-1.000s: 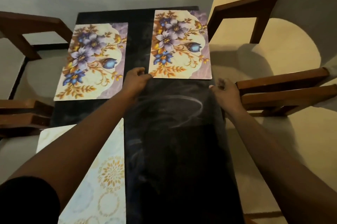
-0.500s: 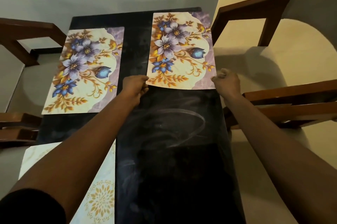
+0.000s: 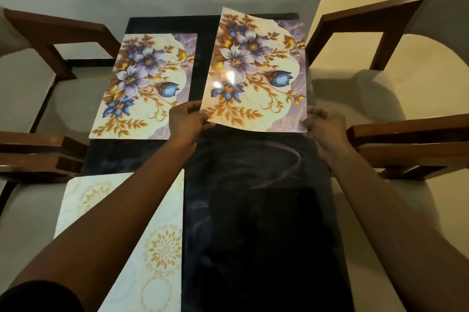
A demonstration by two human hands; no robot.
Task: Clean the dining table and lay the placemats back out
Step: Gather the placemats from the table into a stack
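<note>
A floral placemat (image 3: 256, 70) with purple and blue flowers is tilted up off the far right of the dark table (image 3: 253, 223). My left hand (image 3: 187, 121) pinches its near left corner. My right hand (image 3: 324, 124) grips its near right corner. A second floral placemat (image 3: 147, 83) lies flat at the far left. A pale placemat with gold medallions (image 3: 152, 248) lies at the near left, partly under my left forearm. The bare near right of the table shows faint wipe streaks.
Wooden chairs with pale seats stand on both sides: two at the left (image 3: 50, 40) and two at the right (image 3: 368, 25). Their armrests (image 3: 411, 134) come close to the table's right edge. A wall runs behind the table's far end.
Both hands have taken hold of the right floral placemat's near corners and lifted its near edge off the table; it lay flat a second ago. The view has shifted closer.
</note>
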